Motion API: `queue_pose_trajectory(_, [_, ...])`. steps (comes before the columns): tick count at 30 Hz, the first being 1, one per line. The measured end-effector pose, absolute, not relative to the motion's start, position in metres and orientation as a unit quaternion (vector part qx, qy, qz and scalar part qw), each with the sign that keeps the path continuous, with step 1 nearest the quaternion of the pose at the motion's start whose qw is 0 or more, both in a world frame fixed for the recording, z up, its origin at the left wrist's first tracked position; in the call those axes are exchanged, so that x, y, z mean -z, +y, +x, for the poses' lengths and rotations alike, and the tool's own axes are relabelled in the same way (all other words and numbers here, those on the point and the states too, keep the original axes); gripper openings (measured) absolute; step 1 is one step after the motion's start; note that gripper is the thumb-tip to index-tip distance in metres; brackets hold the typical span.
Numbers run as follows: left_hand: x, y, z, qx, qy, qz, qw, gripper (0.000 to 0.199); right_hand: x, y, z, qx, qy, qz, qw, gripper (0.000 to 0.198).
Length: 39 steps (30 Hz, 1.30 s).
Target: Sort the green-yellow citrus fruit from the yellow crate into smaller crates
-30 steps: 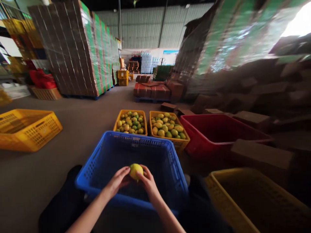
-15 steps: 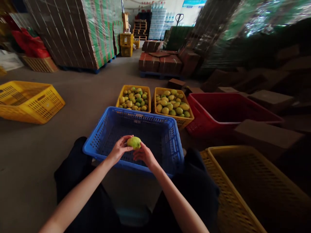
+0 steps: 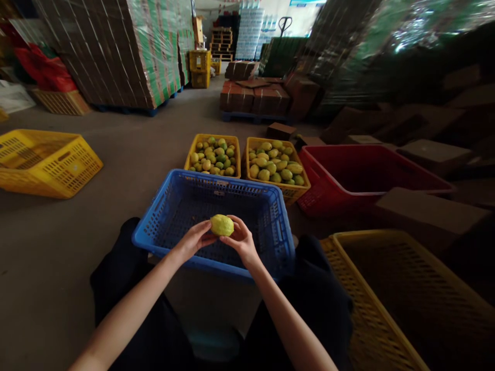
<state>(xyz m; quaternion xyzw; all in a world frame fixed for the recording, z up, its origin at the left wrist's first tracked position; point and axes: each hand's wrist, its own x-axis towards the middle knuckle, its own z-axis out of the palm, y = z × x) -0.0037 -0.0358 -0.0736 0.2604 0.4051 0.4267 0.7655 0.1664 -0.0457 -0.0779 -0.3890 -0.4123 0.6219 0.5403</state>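
A yellow-green lemon with a bumpy skin is held above the blue crate. The thumb and fingers of my right hand pinch it from the right side. My left hand is at the lemon's left end with its fingers stretched out, the fingertips touching or almost touching the fruit. Beneath both hands, the blue crate's slotted floor shows, with a few small specks on it. Past its far rim stand two yellow crates of lemons, a left one and a right one, with yellow and green fruit in both.
To the right are a red bin and a large yellow basket. Another yellow crate sits on the floor at left. Cardboard boxes lie beyond the basket. Farther back rise wrapped pallet stacks and bundled cardboard.
The lemon has moved slightly right and turned. Earlier my left hand gripped it; now my right hand has closed on it and the left fingers have loosened at its end.
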Motion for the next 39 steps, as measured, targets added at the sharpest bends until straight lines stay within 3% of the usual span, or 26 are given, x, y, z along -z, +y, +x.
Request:
queue_pose_trajectory(16, [0.068, -0.037, -0.007, -0.462, 0.391, 0.252, 0.756, 0.046, 0.088, -0.043, 0.163, -0.635, -0.398, -0.38, 0.542, 0.056])
queue_pose_trajectory(28, [0.072, -0.038, -0.005, -0.502, 0.31, 0.293, 0.753, 0.043, 0.1, -0.046, 0.154, -0.613, -0.432, -0.424, 0.507, 0.074])
queue_pose_trajectory(34, [0.064, -0.042, -0.011, -0.496, 0.284, 0.33, 0.751, 0.049, 0.112, -0.052, 0.148, -0.525, -0.509, -0.477, 0.487, 0.071])
queue_pose_trajectory(39, [0.068, -0.035, -0.01, -0.52, 0.343, 0.261, 0.737, 0.029, 0.1, -0.053, 0.152, -0.428, -0.579, -0.483, 0.498, 0.057])
